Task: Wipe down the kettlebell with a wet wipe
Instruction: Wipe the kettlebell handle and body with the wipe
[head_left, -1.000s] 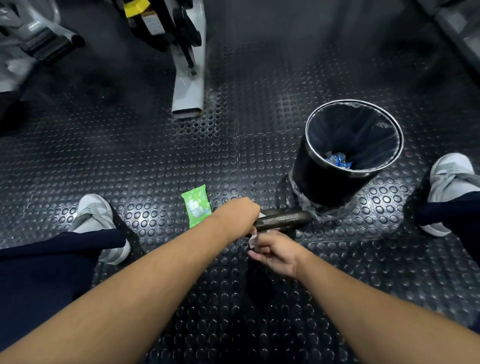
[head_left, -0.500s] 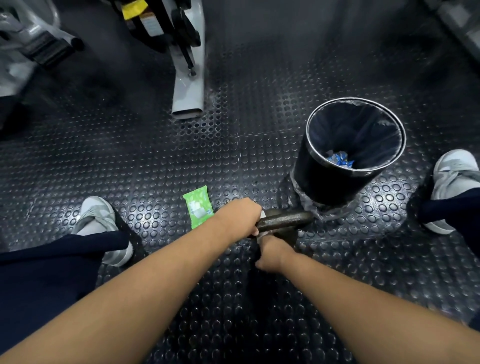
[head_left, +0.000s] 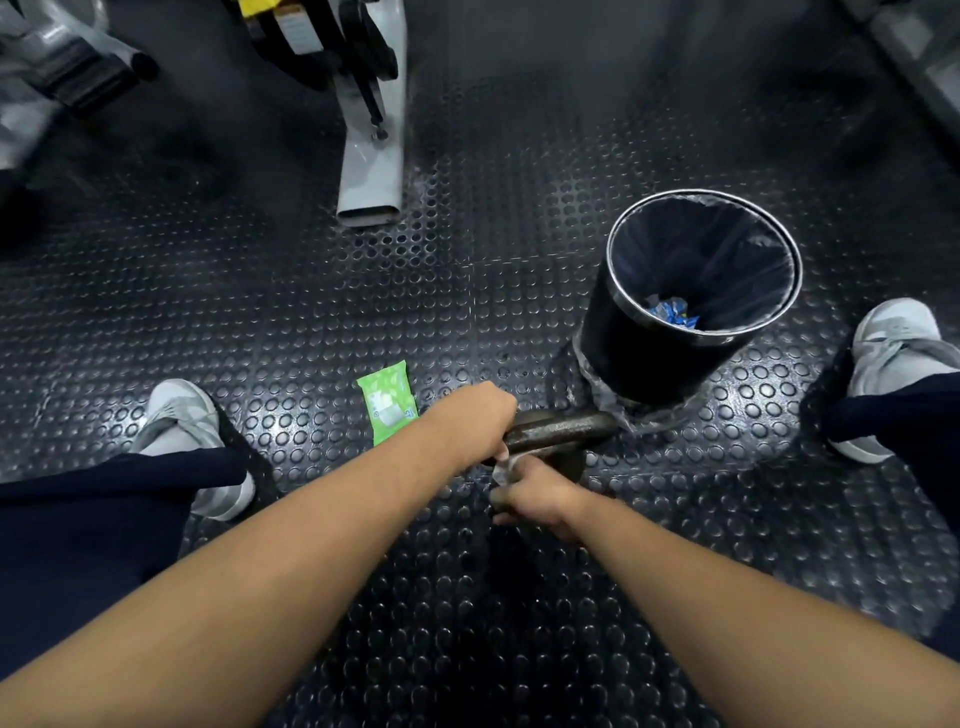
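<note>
A dark iron kettlebell (head_left: 563, 428) stands on the studded rubber floor, its handle pointing right toward the bin. My left hand (head_left: 475, 415) is closed around the left end of that handle. Just below it, my right hand (head_left: 535, 496) presses a white wet wipe (head_left: 503, 466) against the near side of the kettlebell's body; only a small corner of the wipe shows above the fingers. Most of the kettlebell's body is hidden by my hands and lost in shadow.
A green pack of wet wipes (head_left: 388, 408) lies flat left of my left hand. A black bin (head_left: 691, 306) with a liner and blue wrappers inside stands at the right. My grey shoes (head_left: 182, 426) (head_left: 896, 353) flank the spot. A grey machine foot (head_left: 371, 171) lies ahead.
My right hand slid up against the kettlebell, then back down toward me with the wipe. My left hand has kept its hold on the handle.
</note>
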